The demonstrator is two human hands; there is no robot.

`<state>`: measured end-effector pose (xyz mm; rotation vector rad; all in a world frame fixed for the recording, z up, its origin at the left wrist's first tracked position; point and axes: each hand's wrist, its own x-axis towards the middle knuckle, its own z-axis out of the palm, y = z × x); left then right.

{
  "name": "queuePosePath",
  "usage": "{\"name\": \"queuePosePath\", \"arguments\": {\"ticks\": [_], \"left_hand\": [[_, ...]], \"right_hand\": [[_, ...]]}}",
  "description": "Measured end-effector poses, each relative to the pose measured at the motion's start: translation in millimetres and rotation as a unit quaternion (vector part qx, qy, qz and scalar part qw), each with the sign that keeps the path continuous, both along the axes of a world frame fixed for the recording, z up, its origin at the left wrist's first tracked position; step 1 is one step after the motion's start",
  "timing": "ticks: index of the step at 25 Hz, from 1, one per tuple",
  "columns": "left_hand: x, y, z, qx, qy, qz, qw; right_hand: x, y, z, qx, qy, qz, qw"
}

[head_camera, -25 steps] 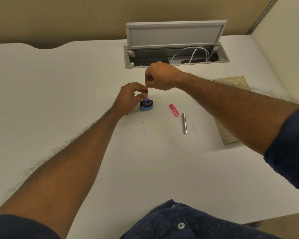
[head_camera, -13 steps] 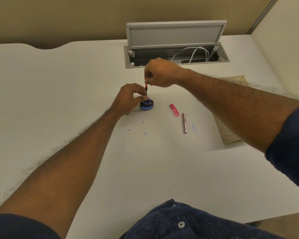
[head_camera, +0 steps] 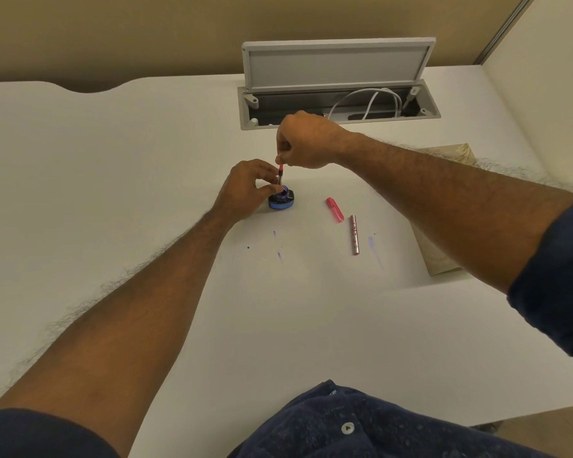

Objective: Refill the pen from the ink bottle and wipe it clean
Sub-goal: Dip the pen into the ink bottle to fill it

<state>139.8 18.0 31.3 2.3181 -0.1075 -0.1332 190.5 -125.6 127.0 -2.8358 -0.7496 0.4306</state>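
Right grip (head_camera: pixel 306 140): fingers are curled and thumb and forefinger are closed narrowly on the red upper end of the pen (head_camera: pixel 280 175). The pen is held upright, directly below the knuckles. Only its slim inner part is seen, red at the top and dark lower down. Its lower end is set at the open mouth of the ink bottle (head_camera: pixel 281 201). Whether the tip is submerged cannot be told.

Left grip (head_camera: pixel 245 190): fingers are curled and closed against the 9 o'clock side of the ink bottle, with the thumb at the bottle's shoulder. One fingertip is seen just beside the pen's dark lower part. Contact there cannot be confirmed.

The ink bottle is noted as low and squat, blue-bodied, with a dark neck. It stands upright on the white table (head_camera: pixel 113 160) and its cap is off.

At 3 o'clock from the bottle, well apart from it, a pink pen cap (head_camera: pixel 334 209) is laid flat. Just beyond it, at about 4 o'clock, a metallic pink pen barrel (head_camera: pixel 354 234) is laid lengthwise. The two are close, but not touching.

Blue-violet ink marks (head_camera: pixel 371 242) are recorded beside the barrel, and smaller ones at 6 o'clock from the bottle.

A folded beige cloth (head_camera: pixel 439 259) is seen further out at 3 o'clock, partly covered by the right forearm.

At 12 o'clock, a grey cable hatch (head_camera: pixel 338 61) is set in the table with its lid raised. A white cable (head_camera: pixel 371 100) is coiled inside.
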Motion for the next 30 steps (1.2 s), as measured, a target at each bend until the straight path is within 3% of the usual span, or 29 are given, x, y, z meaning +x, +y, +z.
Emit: {"name": "queuePosePath", "arguments": {"ticks": [10, 30], "left_hand": [[0, 9, -1, 0.014, -0.050, -0.015, 0.999], [3, 0, -2, 0.032, -0.013, -0.004, 0.999]], "right_hand": [[-1, -1, 1, -0.017, 0.002, 0.023, 1.000], [-4, 0, 0, 0.000, -0.008, -0.001, 1.000]]}}
